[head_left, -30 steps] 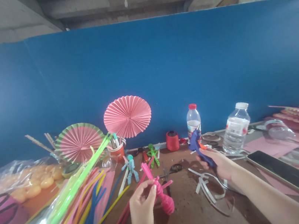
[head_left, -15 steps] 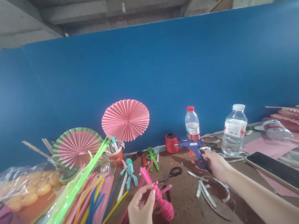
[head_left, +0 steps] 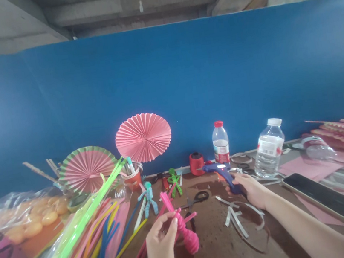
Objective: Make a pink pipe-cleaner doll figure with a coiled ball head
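Note:
Between the thumb and fingers of my left hand (head_left: 162, 242) is a bright pink pipe-cleaner figure (head_left: 188, 235), its round wound head pointing down toward me. My right hand (head_left: 249, 187) grips the handle of a blue glue gun (head_left: 221, 170), whose nozzle points left, in front of a red round container (head_left: 197, 164). A pair of black-handled scissors (head_left: 200, 196) lies on the brown table just beyond the pink figure. Farther back stand or lean a light-blue pipe-cleaner figure (head_left: 149, 199) and a green one (head_left: 175, 181).
Loose pipe cleaners (head_left: 98, 243) cover the left side. White strips (head_left: 237, 218) lie below my right hand. Behind are a red-capped bottle (head_left: 221, 141), a white-capped bottle (head_left: 269, 149) and a cup of pens (head_left: 132, 180). A phone (head_left: 338, 203) lies at the right.
My right hand has brought the glue gun slightly to the left and tilted it a little. My left hand holds the pink figure almost unmoved.

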A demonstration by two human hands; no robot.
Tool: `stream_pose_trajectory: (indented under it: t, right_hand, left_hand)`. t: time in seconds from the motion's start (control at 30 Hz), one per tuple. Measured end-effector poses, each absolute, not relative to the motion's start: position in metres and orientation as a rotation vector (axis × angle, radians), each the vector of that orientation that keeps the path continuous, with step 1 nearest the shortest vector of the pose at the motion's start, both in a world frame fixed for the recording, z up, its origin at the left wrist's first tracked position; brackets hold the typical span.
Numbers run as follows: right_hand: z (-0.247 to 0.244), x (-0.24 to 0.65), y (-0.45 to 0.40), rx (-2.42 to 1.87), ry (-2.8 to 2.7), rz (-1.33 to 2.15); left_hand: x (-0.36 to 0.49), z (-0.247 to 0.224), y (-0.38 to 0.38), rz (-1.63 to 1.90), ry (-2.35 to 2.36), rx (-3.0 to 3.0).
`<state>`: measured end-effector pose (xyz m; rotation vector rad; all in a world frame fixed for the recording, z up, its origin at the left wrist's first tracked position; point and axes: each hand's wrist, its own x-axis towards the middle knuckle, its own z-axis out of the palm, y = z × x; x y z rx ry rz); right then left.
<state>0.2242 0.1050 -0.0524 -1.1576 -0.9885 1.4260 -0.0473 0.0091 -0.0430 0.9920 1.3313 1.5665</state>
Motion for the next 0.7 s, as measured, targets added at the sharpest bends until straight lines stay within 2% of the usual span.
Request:
stream_pose_trajectory:
  t: [0.17,0.37,0.5,0.57,0.6,0.67,0.7]
  right_hand:
    - [-0.053,0.227,0.103,-1.373,-1.069,1.367]
    - [-0.047,0.226,0.107,-1.592,-1.292,1.054]
    - [-0.02,0.212,0.093,-1.578,-1.41,0.751]
    - [-0.004,0.19,0.072,-1.475,-1.501,0.739]
    - [0.002,0.176,0.057,-1.277,-1.589,0.917]
    - [0.009,0.145,0.026,-0.551,-1.741,1.651]
    - [0.009,0.131,0.012,-0.386,-1.778,1.786]
  left_hand:
    - [-0.047,-0.043,0.009,1.566,1.326,1.009]
    - [-0.045,-0.042,0.008,1.563,1.344,0.996]
    - [-0.049,-0.048,0.011,1.554,1.341,1.04]
    - [-0.051,-0.05,0.012,1.557,1.33,1.047]
    - [-0.052,-0.051,0.012,1.555,1.327,1.056]
    - [-0.054,-0.052,0.013,1.545,1.337,1.077]
    - [-0.054,-0.052,0.014,1.543,1.345,1.086]
